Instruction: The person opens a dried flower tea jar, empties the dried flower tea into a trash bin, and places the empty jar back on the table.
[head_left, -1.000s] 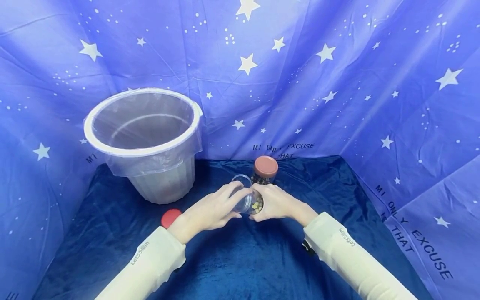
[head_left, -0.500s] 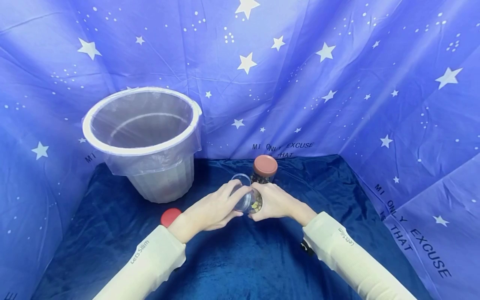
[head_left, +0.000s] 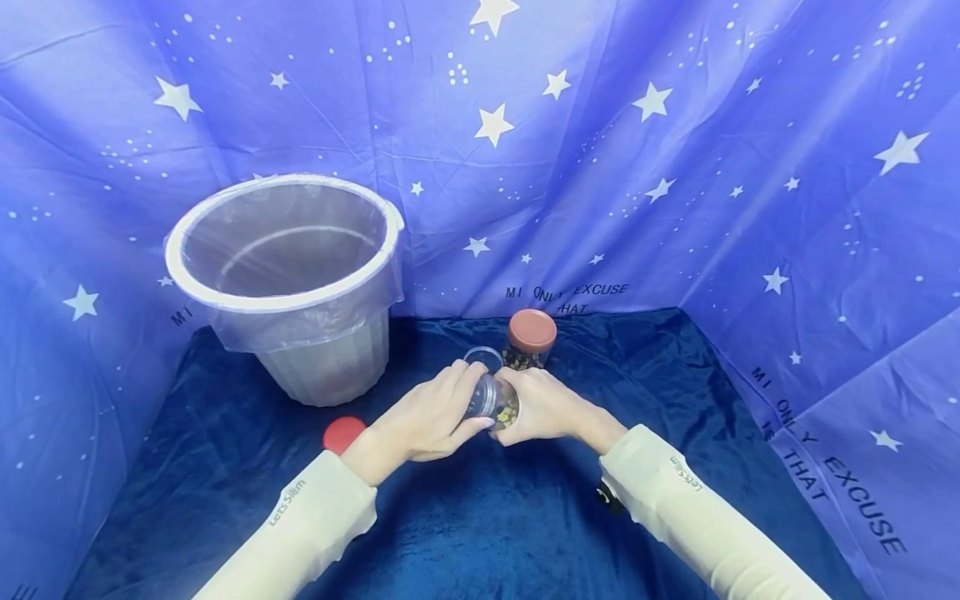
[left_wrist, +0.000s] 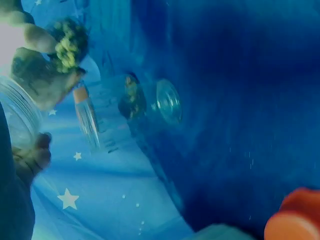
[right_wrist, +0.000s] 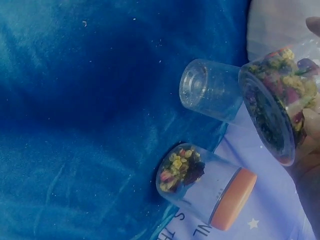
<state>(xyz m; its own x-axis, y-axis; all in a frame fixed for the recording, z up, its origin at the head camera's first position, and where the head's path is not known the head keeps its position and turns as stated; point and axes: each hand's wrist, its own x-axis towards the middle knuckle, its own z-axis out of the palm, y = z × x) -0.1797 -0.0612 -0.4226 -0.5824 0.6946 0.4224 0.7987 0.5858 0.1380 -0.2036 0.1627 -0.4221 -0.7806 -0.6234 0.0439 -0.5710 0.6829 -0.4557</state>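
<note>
A clear jar (head_left: 507,413) lies tilted between both hands, its threaded mouth toward the left. Dried flowers, yellow and pink, sit near its base, as the right wrist view shows (right_wrist: 282,95). My left hand (head_left: 426,418) grips the mouth end, while my right hand (head_left: 546,404) holds the base end with curled fingers. Just behind them a clear uncapped jar (head_left: 483,357) stands upright, partly hidden by the left hand; its base (right_wrist: 195,82) looks bare. Beside it is a jar with a pinkish-orange lid (head_left: 532,332), with dried flowers (right_wrist: 177,170) at its bottom.
A large white bin (head_left: 174,250) lined with a clear bag stands at the back left. Left of my left wrist lies a red lid (head_left: 344,434), partly behind the wrist. Blue velvet cloth (head_left: 480,533) covers the surface; a starry curtain (head_left: 600,167) hangs around it.
Both hands have shifted slightly left with the held jar. My left fingers have moved around its mouth, and the thumb now shows in front. The other things have stayed put.
</note>
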